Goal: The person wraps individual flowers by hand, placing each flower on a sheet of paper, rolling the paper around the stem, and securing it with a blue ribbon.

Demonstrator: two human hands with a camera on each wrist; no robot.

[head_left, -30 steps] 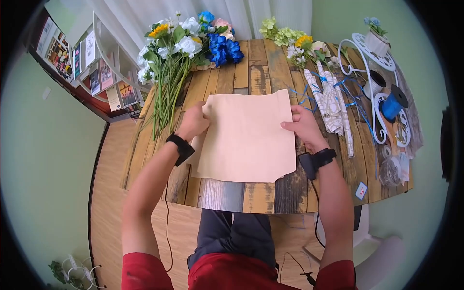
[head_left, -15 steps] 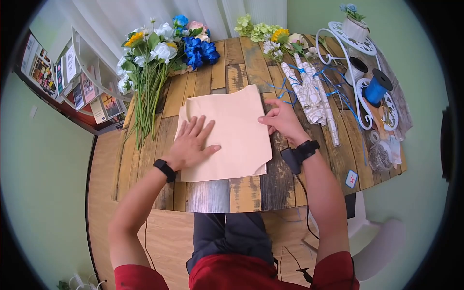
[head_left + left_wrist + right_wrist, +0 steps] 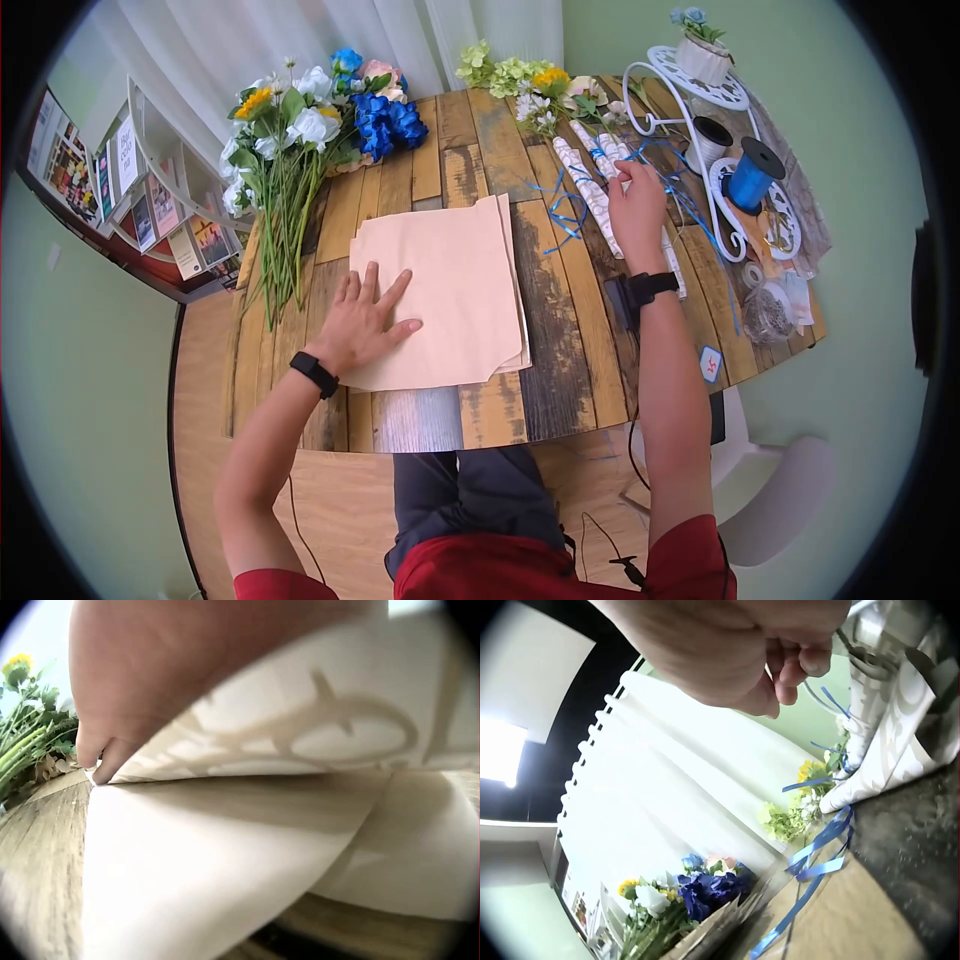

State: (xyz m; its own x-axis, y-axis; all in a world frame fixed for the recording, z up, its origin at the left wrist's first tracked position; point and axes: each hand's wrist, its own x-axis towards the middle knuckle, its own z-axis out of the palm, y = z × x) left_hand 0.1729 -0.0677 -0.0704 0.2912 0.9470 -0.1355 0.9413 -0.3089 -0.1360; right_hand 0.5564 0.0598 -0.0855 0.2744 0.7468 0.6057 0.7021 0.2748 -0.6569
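Observation:
My left hand (image 3: 357,325) lies with fingers spread on a stack of plain beige wrapping paper sheets (image 3: 450,270). In the left wrist view, the lifted near edge of the top sheet (image 3: 360,724) shows a tan pattern on its underside, with a plain sheet (image 3: 217,862) below. My right hand (image 3: 637,205) is over a bouquet wrapped in white patterned paper (image 3: 588,200) and tied with blue ribbon, overlapping it in the head view. Its fingers are loosely bent with nothing between them; the right wrist view shows the wrapped bouquet (image 3: 885,757) beside the fingertips.
Loose white and blue flowers (image 3: 315,125) with long stems lie at the back left. At the right stand a white metal rack (image 3: 735,95) and a blue ribbon spool (image 3: 752,178). Green and yellow flowers (image 3: 520,80) are at the back. A small card (image 3: 711,363) lies near the front right.
My left hand has gone from the sheets' left edge to flat on top. My right hand has left their right edge and moved right, over the wrapped bouquet. The sheets now lie slightly fanned.

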